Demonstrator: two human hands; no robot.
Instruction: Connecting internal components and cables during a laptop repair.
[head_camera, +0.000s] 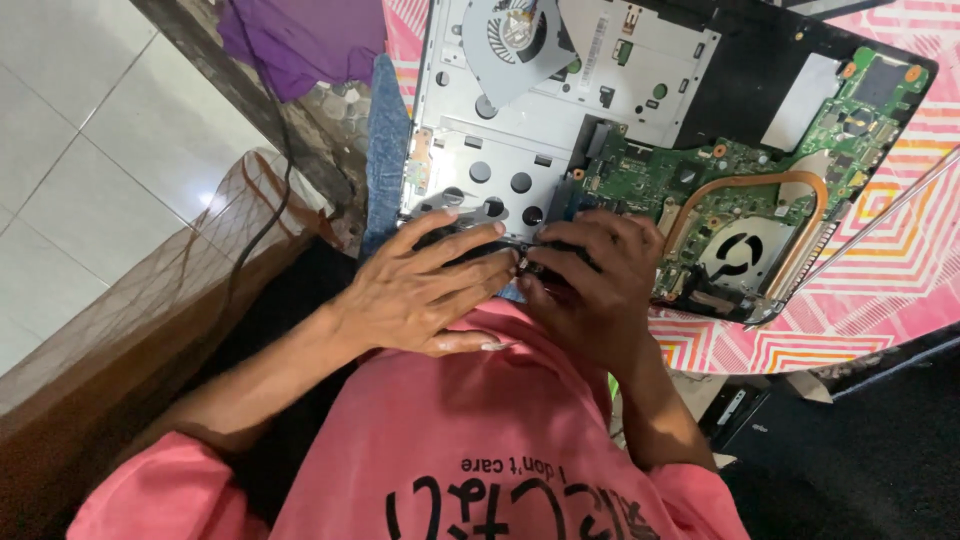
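Both our left hand (425, 290) and right hand (590, 285) pinch, fingers curled, a small dark part (530, 262) at the near edge of the opened laptop's grey metal chassis (500, 150); it looks light, stiff and fragile, best gripped by its edges.

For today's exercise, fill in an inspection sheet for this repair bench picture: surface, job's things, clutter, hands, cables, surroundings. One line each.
Surface: table under a pink patterned cloth, mostly covered by the work.
Job's things: opened laptop lying with its insides up; green circuit board, copper pipe curving to a round fan, second fan at the top.
Clutter: purple cloth at the top left, blue fabric strip beside the laptop.
Hands: left hand and right hand meet at the laptop's near edge, fingertips pressed on a small dark part; what they grip is hidden.
Cables: one dark cable hanging at the left.
Surroundings: white floor tiles, pink shirt.
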